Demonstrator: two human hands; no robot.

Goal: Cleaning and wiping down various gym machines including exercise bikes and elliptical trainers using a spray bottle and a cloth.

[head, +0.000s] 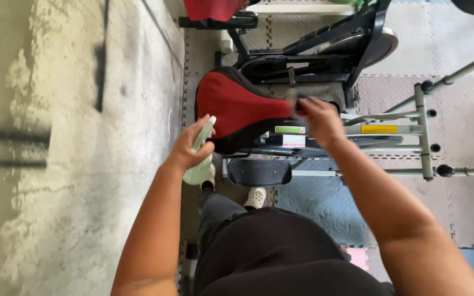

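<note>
- Far left of both hands: rough grey concrete wall [72, 164], dark streaks on it, blurred.
- Left hand [190, 148] clenched round a pale green spray bottle [199, 164]; bottle's slim top sticks up past the fingers, fat body hangs below the palm. Hand sits just left of the saddle, at its lower-left edge; can't tell if touching.
- Below left hand: two light-coloured shoes [256, 197] on the floor, dark trousers [270, 252] w/ them.
- Between the hands: red bike saddle [237, 107] w/ black rim, on an exercise bike [325, 55]. Black pedal [259, 172] under the saddle, just right of the bottle.
- Right hand [320, 120] on the saddle's right end, fingers curled onto a grey cloth [292, 98] pressed there; cloth mostly hidden + blurred, so grip not fully clear.
- Right of right hand: pale green metal frame [421, 131] w/ tubes, yellow sticker on one bar.
- Under everything on the right side: grey foam floor mats [467, 120], blue patch [325, 205] below right forearm, pink tile bit lower.
</note>
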